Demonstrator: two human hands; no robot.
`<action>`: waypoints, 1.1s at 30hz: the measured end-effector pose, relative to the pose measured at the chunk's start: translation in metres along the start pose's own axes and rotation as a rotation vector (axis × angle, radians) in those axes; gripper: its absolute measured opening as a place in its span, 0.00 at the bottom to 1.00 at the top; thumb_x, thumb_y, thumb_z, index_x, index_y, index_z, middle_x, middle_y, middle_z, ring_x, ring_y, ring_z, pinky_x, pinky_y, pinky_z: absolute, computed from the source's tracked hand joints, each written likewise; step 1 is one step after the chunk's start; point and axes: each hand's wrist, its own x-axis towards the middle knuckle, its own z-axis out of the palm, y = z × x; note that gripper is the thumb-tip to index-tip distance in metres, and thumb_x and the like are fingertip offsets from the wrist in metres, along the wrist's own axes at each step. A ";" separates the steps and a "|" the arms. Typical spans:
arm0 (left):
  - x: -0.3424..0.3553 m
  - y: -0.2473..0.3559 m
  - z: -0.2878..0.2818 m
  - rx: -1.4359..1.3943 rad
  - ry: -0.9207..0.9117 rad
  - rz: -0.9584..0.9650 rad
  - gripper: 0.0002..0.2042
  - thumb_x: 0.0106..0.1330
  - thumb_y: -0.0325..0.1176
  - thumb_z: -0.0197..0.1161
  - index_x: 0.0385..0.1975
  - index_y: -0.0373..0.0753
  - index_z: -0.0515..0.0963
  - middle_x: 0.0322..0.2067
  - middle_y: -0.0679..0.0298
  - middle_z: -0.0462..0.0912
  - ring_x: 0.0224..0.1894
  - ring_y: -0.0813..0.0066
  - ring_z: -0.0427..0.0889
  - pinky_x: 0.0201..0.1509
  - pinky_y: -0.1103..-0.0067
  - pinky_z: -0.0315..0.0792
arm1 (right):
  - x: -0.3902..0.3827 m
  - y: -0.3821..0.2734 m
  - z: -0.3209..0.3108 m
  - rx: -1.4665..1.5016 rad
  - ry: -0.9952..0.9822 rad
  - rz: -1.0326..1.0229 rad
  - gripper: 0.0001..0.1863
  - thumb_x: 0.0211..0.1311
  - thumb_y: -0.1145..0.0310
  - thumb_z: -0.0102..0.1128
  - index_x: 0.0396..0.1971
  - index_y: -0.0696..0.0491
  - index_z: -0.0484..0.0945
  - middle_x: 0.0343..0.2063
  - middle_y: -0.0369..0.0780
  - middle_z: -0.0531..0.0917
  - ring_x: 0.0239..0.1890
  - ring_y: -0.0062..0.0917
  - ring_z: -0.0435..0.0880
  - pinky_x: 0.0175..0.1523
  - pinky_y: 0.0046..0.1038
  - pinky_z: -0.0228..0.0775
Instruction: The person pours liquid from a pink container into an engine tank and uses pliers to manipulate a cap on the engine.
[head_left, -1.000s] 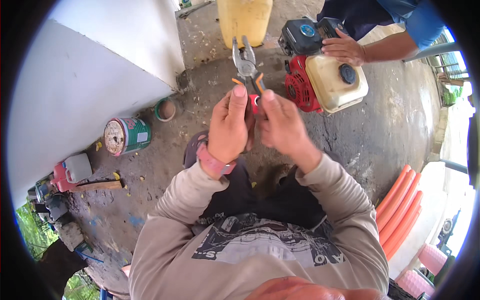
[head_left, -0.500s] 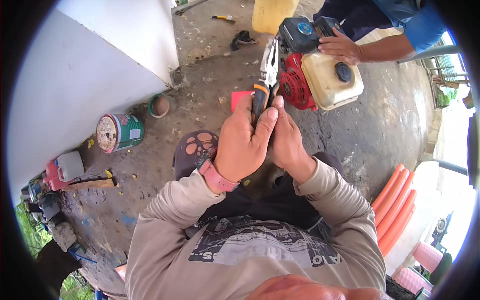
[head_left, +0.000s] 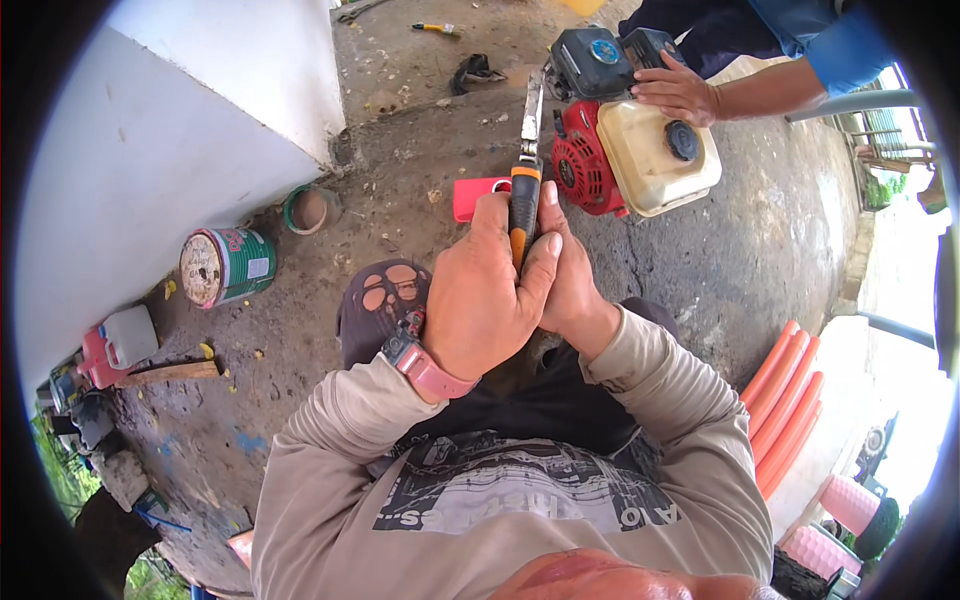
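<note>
A pair of pliers (head_left: 525, 188) with black-and-orange handles points away from me, its metal jaws uppermost and seen nearly edge-on. My left hand (head_left: 480, 300) is closed on the handles, thumb along the near end. Closed against the same handles from the other side is my right hand (head_left: 575, 285); most of its fingers are hidden. Just beyond the pliers, to the right, stands a small engine (head_left: 587, 165) with a red cover, a cream fuel tank (head_left: 655, 178) and a black housing (head_left: 590, 65). Another person's hand (head_left: 680, 92) rests on the engine's top.
A red object (head_left: 478, 200) lies partly behind my left hand. On the left floor are a green paint can (head_left: 245, 265), a small round container (head_left: 308, 210) and a wood strip (head_left: 175, 372). A brush (head_left: 437, 29) lies far off; orange pipes (head_left: 785, 410) lie right.
The pliers have turned in my hands, from showing both handles and the jaws' flat side to nearly edge-on. The view has shifted slightly; the other person's hand stays on the engine.
</note>
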 end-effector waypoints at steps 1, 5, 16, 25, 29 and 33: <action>-0.001 -0.006 0.001 -0.042 0.022 0.049 0.16 0.67 0.35 0.60 0.49 0.32 0.70 0.23 0.59 0.74 0.23 0.70 0.72 0.30 0.76 0.68 | -0.002 -0.002 0.008 -0.363 0.135 -0.137 0.30 0.73 0.40 0.34 0.44 0.53 0.74 0.30 0.36 0.77 0.33 0.19 0.77 0.38 0.23 0.72; 0.020 -0.007 -0.046 -0.639 -0.318 -0.235 0.14 0.70 0.40 0.58 0.40 0.33 0.72 0.19 0.71 0.72 0.19 0.83 0.71 0.20 0.79 0.64 | -0.004 -0.060 -0.008 -0.632 0.086 -0.043 0.32 0.72 0.39 0.35 0.18 0.50 0.67 0.11 0.31 0.65 0.10 0.14 0.62 0.16 0.22 0.57; 0.031 -0.006 -0.028 -0.678 -0.170 -0.265 0.11 0.70 0.37 0.59 0.40 0.34 0.71 0.16 0.73 0.66 0.12 0.86 0.63 0.12 0.85 0.59 | -0.006 -0.070 0.003 -0.885 0.188 -0.028 0.28 0.74 0.48 0.42 0.22 0.57 0.72 0.13 0.32 0.71 0.15 0.16 0.67 0.21 0.25 0.59; 0.033 -0.002 -0.031 -0.667 -0.158 -0.212 0.10 0.71 0.36 0.57 0.39 0.34 0.71 0.13 0.72 0.65 0.09 0.83 0.62 0.12 0.85 0.58 | -0.010 -0.074 0.018 -1.041 0.080 -0.229 0.30 0.73 0.47 0.42 0.26 0.61 0.76 0.15 0.41 0.78 0.18 0.27 0.77 0.28 0.31 0.71; 0.026 -0.001 -0.051 -0.538 -0.287 -0.321 0.14 0.67 0.34 0.61 0.45 0.33 0.70 0.15 0.71 0.66 0.09 0.84 0.61 0.13 0.85 0.58 | -0.024 -0.084 -0.019 -1.144 -0.126 -0.033 0.29 0.72 0.45 0.45 0.32 0.59 0.78 0.23 0.37 0.80 0.23 0.22 0.79 0.31 0.26 0.73; 0.039 -0.022 -0.076 -0.211 -0.255 -0.281 0.13 0.62 0.32 0.64 0.41 0.34 0.71 0.18 0.69 0.70 0.13 0.84 0.64 0.18 0.86 0.60 | -0.045 -0.105 -0.110 -1.303 -0.063 0.140 0.22 0.71 0.50 0.49 0.43 0.56 0.78 0.33 0.35 0.82 0.32 0.17 0.79 0.36 0.23 0.72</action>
